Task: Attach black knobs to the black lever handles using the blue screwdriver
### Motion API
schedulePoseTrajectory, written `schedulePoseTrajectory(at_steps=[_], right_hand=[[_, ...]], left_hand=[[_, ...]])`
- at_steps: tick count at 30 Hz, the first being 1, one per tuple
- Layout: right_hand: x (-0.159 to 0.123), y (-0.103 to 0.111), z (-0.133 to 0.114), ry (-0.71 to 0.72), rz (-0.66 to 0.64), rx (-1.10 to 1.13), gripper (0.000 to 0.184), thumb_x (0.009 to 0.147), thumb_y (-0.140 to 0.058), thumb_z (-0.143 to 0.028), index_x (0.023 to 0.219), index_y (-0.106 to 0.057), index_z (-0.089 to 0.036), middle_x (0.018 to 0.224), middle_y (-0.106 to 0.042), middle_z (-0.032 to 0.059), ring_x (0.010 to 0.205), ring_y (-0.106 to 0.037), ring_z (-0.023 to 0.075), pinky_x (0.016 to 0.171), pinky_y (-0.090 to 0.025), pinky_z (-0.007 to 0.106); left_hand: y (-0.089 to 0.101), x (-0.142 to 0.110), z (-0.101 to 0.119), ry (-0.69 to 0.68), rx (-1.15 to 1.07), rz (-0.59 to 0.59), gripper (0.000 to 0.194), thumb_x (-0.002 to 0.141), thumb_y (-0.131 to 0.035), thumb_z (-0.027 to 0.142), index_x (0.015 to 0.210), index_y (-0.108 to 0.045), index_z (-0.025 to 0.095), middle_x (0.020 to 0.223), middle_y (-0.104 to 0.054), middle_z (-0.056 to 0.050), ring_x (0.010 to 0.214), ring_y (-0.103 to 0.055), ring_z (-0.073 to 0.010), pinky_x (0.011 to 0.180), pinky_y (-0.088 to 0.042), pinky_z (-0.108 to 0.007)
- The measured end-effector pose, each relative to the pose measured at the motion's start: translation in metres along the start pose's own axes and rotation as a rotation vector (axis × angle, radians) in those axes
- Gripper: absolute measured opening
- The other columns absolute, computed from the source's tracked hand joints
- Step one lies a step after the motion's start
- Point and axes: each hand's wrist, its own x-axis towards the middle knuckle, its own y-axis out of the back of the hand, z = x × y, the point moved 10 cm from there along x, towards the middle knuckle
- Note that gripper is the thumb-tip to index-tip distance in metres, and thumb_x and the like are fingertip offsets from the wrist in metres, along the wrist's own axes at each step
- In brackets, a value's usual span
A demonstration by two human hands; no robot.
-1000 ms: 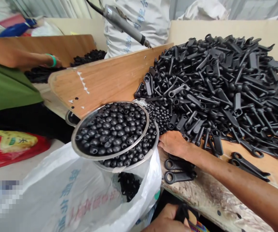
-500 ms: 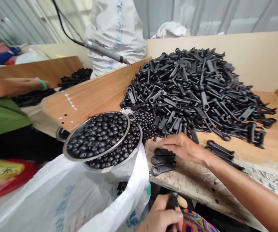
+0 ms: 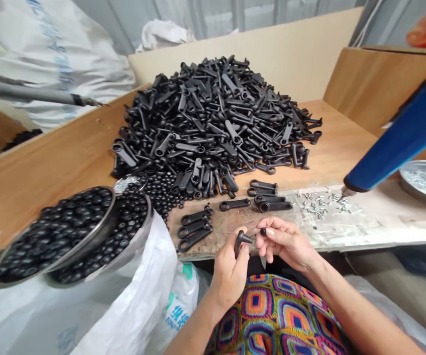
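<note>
My left hand [image 3: 230,271] is closed around a black plastic crank handle [image 3: 243,240], its narrow stub pointing right. Just across from the stub, my right hand [image 3: 289,242] pinches a small black bead [image 3: 263,231] between thumb and fingers, a little apart from the handle. Beyond my hands, several crank handles [image 3: 194,229] lie side by side on the bench edge, with a single handle [image 3: 234,204] and another small group [image 3: 263,187] to their right. Loose black beads [image 3: 161,192] spread in front of the big heap of crank handles [image 3: 216,113].
Two bowls of black beads [image 3: 83,212] rest at the left above a white sack [image 3: 135,296]. Small metal pins [image 3: 316,204] lie on the right, under a blue powered screwdriver [image 3: 398,133]. A metal dish of pins [image 3: 405,172] stands farther right. A grey tool [image 3: 31,92] hangs at left.
The view has swung right. My right hand has left the row of crank handles and come to my left hand, now with a bead. The co-worker's arm is out of view.
</note>
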Motion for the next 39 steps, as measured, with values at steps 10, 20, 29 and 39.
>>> schedulePoseTrajectory(at_steps=[10,20,29,39], right_hand=[[-0.021,0.021,0.011,0.077,0.115,0.113,0.018,0.077,-0.065,-0.027,0.086,-0.064,-0.011,0.059,-0.061,0.0022,0.049,-0.057,0.0097,0.041,-0.046,0.017],[-0.015,0.02,0.021,0.094,0.137,0.179,0.017,0.077,-0.065,-0.026,0.087,-0.066,-0.012,0.06,-0.06,0.0013,0.049,-0.056,0.01,0.04,-0.046,0.018],[-0.01,0.021,0.028,0.09,0.183,0.188,0.016,0.079,-0.063,-0.026,0.084,-0.066,-0.011,0.054,-0.057,0.0001,0.043,-0.052,0.0086,0.036,-0.042,0.016],[-0.014,0.019,0.028,0.058,0.286,0.132,0.022,0.072,-0.069,-0.031,0.071,-0.062,-0.011,0.049,-0.052,-0.0024,0.037,-0.045,0.0068,0.03,-0.032,0.015]], left_hand=[[-0.03,0.002,0.027,-0.23,0.362,0.04,0.029,0.088,-0.039,0.017,0.114,-0.05,0.017,0.098,-0.068,-0.005,0.087,-0.065,-0.0144,0.076,-0.05,-0.023],[-0.026,0.001,0.024,-0.349,0.507,0.168,0.033,0.085,-0.038,0.012,0.116,-0.048,0.011,0.109,-0.065,-0.011,0.099,-0.063,-0.0168,0.085,-0.05,-0.027],[-0.023,0.0,0.022,-0.374,0.587,0.17,0.035,0.084,-0.037,0.01,0.117,-0.047,0.01,0.106,-0.066,-0.013,0.092,-0.065,-0.0172,0.08,-0.052,-0.025],[-0.023,-0.012,0.027,-0.472,0.773,0.269,0.039,0.083,-0.039,0.01,0.122,-0.044,0.006,0.095,-0.069,-0.015,0.075,-0.068,-0.0197,0.065,-0.053,-0.026]])
